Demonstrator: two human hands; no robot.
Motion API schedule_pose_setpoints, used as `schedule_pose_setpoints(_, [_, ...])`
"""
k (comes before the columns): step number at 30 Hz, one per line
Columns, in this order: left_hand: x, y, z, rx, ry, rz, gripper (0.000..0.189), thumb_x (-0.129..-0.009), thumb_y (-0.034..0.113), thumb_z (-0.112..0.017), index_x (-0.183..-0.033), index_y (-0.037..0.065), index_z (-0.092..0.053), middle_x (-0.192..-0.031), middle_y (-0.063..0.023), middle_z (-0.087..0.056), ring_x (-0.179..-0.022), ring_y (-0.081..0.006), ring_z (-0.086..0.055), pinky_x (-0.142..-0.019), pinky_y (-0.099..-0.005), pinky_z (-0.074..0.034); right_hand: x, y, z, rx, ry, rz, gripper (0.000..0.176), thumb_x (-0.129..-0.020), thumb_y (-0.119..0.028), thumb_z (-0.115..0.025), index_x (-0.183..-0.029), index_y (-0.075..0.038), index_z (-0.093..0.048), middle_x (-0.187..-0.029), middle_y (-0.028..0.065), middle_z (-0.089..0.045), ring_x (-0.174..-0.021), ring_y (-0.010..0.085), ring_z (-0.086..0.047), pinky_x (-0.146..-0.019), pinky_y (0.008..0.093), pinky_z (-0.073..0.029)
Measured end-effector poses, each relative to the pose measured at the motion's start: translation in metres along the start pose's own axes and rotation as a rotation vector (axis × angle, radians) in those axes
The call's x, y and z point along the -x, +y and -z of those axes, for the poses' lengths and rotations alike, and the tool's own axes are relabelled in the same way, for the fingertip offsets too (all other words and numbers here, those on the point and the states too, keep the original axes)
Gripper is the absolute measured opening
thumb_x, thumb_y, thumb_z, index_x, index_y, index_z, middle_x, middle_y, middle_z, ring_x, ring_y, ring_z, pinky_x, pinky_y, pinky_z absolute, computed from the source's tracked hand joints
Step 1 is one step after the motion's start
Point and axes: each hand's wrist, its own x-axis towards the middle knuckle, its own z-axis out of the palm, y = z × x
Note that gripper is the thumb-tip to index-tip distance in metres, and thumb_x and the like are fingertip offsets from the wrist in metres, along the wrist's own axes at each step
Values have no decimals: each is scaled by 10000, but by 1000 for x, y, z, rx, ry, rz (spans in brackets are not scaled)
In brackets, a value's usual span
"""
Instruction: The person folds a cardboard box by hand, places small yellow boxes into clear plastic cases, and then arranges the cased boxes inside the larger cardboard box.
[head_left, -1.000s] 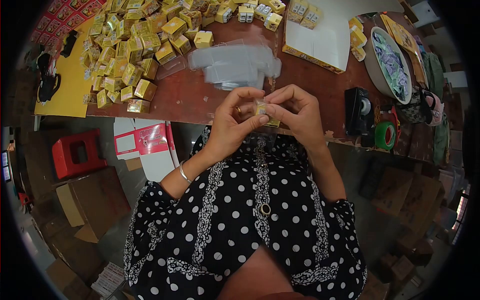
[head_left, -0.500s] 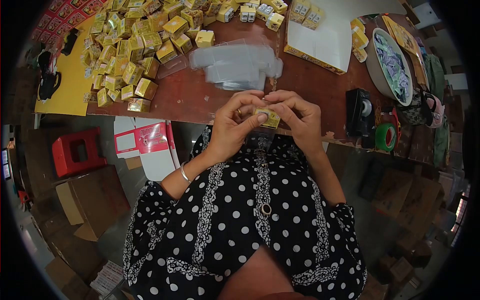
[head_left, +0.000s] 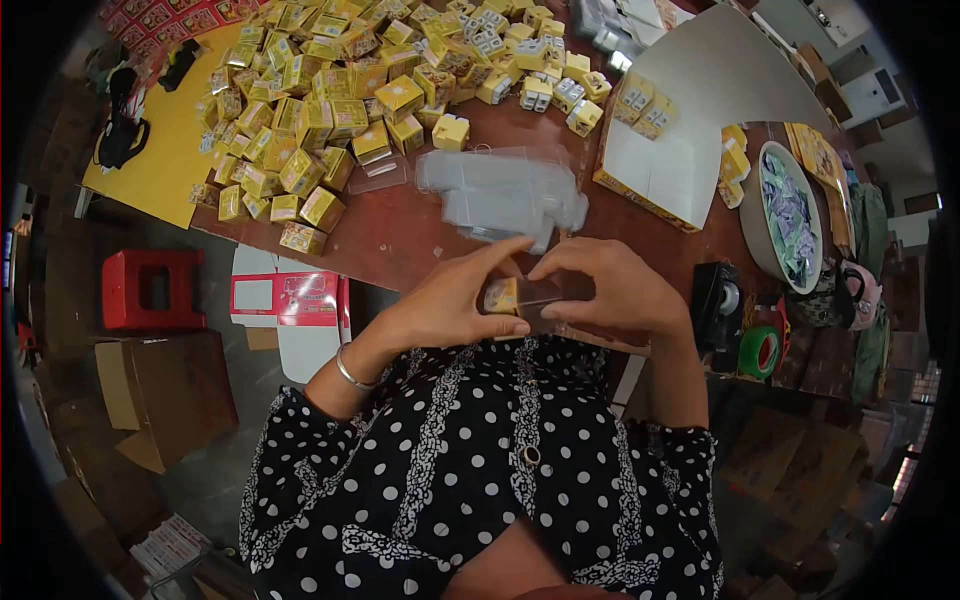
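Observation:
A small yellow box point(head_left: 502, 296) is between my two hands near the table's front edge. My left hand point(head_left: 460, 292) is closed round its left side, fingers above and thumb below. Clear plastic point(head_left: 540, 296) extends from the box's right side to my right hand point(head_left: 612, 285), whose curled fingers and thumb grip it. Just beyond my hands lies a stack of flat clear plastic sleeves point(head_left: 500, 190). A large heap of yellow boxes point(head_left: 310, 110) covers the table's back left.
An open white tray box point(head_left: 660, 175) stands at right on the brown table point(head_left: 390, 235). Farther right are a bowl of wrapped packets point(head_left: 787, 215), a black tape dispenser point(head_left: 716, 305) and green tape point(head_left: 760, 351). A red stool point(head_left: 153, 290) stands at left.
The view has shifted, so the table sits lower in it. My hands have moved apart around the box, and clear plastic now shows beside it.

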Motion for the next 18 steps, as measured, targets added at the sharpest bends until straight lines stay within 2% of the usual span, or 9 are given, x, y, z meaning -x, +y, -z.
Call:
schedule_pose_setpoints(1, [0,1,2,-119,-111,-9,785,-803,191,-861,-1468,66,-462,-1095,-104,-680,-1012,-219,-671,-920,-363,-520,-12,-1,10,4,-4,5,327,-826,-128,-824,-1103,-11,-695,-986,31,-700,-943,126,-663,-880,300,-538])
schedule_pose_setpoints(2, [0,3,3,-133,-116,-49,736,-805,221,-864,-1425,52,-504,-1007,-83,-720,-945,-188,-669,-898,-338,-518,-25,0,20,-104,-3,7,302,-844,-140,-812,-1093,-16,-696,-979,38,-707,-928,132,-668,-861,300,-542])
schedule_pose_setpoints(3, [1,-2,5,-131,-107,-47,736,-805,221,-864,-1425,52,-504,-1007,-83,-720,-945,-188,-669,-898,-338,-518,-40,2,28,-213,-5,8,277,-861,-151,-800,-1083,-20,-697,-971,44,-714,-912,138,-674,-842,300,-545])
schedule_pose_setpoints(5, [5,-16,8,75,-163,74,660,-820,192,-847,-1370,30,-522,-1048,-81,-694,-958,-165,-652,-884,-313,-514,-85,18,33,-354,349,-105,235,-892,-170,-776,-1045,-15,-690,-960,61,-716,-886,157,-683,-820,302,-551])
schedule_pose_setpoints(7, [8,-19,15,123,-132,78,623,-828,175,-836,-1349,29,-527,-1079,-74,-674,-977,-149,-641,-881,-305,-513,-134,35,30,-52,495,-115,261,-901,-192,-769,-1047,-3,-663,-979,95,-726,-879,199,-702,-810,325,-559])
schedule_pose_setpoints(8, [9,-20,18,166,-109,77,587,-836,158,-824,-1328,28,-531,-1110,-67,-654,-995,-133,-630,-879,-297,-511,-154,43,25,-56,493,-111,261,-901,-192,-769,-1047,-3,-663,-979,95,-726,-879,199,-702,-810,325,-559])
schedule_pose_setpoints(10, [13,-29,23,224,-69,66,570,-847,140,-811,-1330,32,-528,-1142,-59,-631,-1020,-127,-619,-885,-293,-511,-187,58,15,144,371,-187,343,-865,-212,-795,-1098,-11,-644,-1016,127,-736,-924,245,-715,-836,365,-560])
schedule_pose_setpoints(13, [18,-33,30,378,2,60,551,-865,111,-786,-1339,34,-516,-1193,-49,-602,-1073,-125,-599,-925,-289,-506,-213,78,3,307,350,-129,414,-826,-233,-817,-1137,-30,-634,-1038,152,-736,-957,294,-712,-862,402,-553])
schedule_pose_setpoints(18, [20,-33,36,505,88,21,523,-883,105,-775,-1329,28,-513,-1212,-50,-596,-1103,-126,-598,-960,-278,-501,-196,57,23,226,332,-172,388,-818,-199,-789,-1146,-43,-653,-1057,149,-724,-968,327,-690,-886,414,-539])
